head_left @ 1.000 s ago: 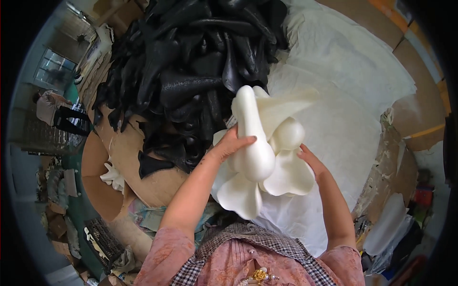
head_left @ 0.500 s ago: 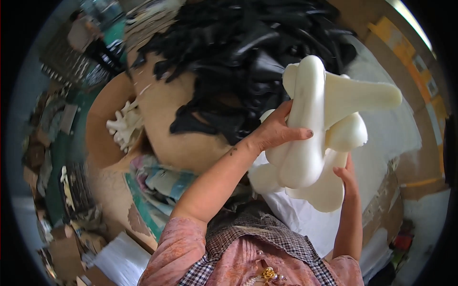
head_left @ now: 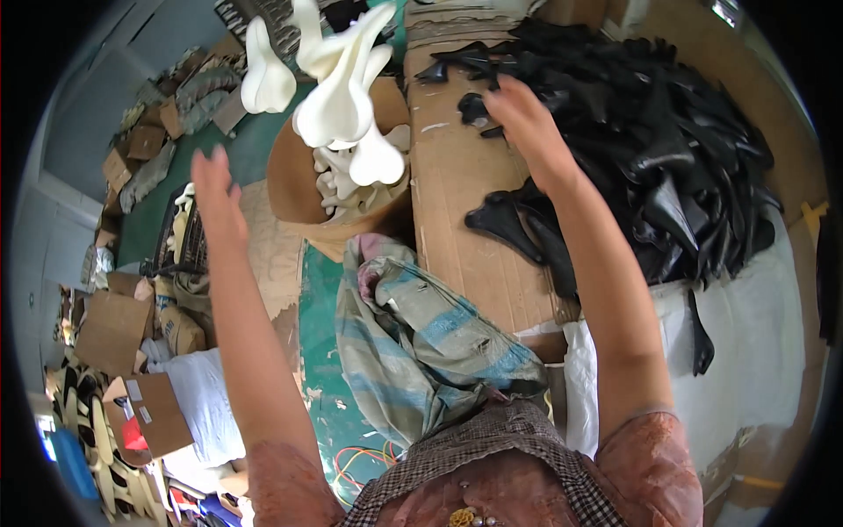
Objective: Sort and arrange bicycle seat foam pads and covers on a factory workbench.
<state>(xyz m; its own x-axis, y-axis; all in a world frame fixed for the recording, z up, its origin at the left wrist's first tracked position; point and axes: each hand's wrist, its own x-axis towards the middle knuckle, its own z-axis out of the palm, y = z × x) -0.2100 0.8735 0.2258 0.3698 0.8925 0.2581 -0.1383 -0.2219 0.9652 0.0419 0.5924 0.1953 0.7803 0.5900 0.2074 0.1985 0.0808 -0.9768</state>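
Observation:
Several smooth white moulded pieces [head_left: 338, 110], each broad and bulbous at one end and narrow at the other, are in mid-air above a round brown cardboard drum [head_left: 294, 189]. One white piece [head_left: 268, 75] is apart from the others, to their left. More white pieces [head_left: 351, 189] lie inside the drum. My left hand [head_left: 221, 198] is left of the drum, fingers stretched and slightly blurred, holding nothing. My right hand [head_left: 529, 127] is open and empty over the cardboard-topped table, beside the near-left edge of a black heap.
Glossy black moulded pieces [head_left: 659, 167] are heaped on the cardboard-covered table [head_left: 452, 202]. A striped woven sack [head_left: 430, 334] lies in front of me. On the left are a black crate [head_left: 167, 237], cardboard boxes [head_left: 114, 329] and green floor [head_left: 320, 299].
Both hands have let go of the white pieces, which moved from the right to above the drum. My arms are now spread apart, and the view has turned left.

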